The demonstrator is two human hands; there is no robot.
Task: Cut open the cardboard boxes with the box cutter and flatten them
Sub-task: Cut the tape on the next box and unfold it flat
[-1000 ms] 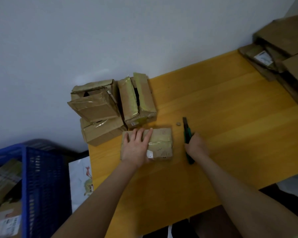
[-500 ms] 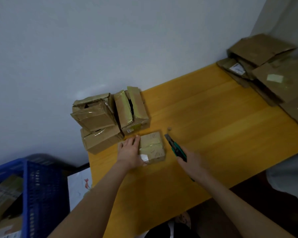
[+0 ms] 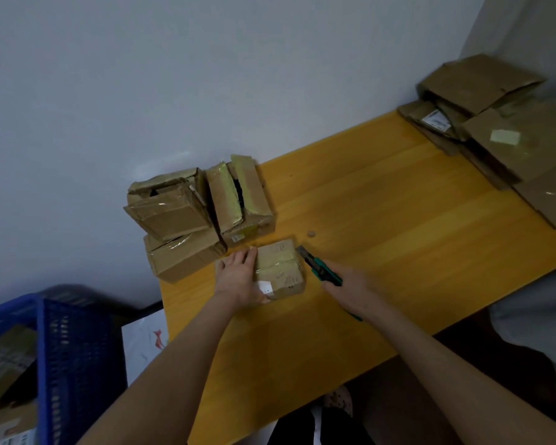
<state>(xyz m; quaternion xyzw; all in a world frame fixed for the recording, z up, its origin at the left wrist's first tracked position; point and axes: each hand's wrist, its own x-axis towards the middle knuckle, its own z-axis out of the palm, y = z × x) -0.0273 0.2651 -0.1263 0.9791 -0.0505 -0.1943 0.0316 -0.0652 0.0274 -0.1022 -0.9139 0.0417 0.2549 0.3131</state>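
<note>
A small brown cardboard box sealed with shiny clear tape sits just below the middle of the frame on the yellow wooden table. The person's left hand lies flat on the box's left part, fingers extended and close together, pressing it down. The right hand is closed around the handle of a green and black box cutter, whose metal tip points up and left, right at the box's upper right corner; whether it touches the cardboard cannot be told.

The box looks light and somewhat crushed, so it would probably slide or buckle under the blade unless it is pinned firmly. The glossy tape seems slippery, which suggests the bare cardboard edges and sides give a better hold than the taped top. The holding hand should stay to the left, clear of the tape seam that runs across the top.

Above and left of it, against the wall, stands a cluster of taped brown boxes, some partly open. At the upper right of the frame lies a pile of flattened brown cardboard. A small round object rests on the table near the blade.
</note>
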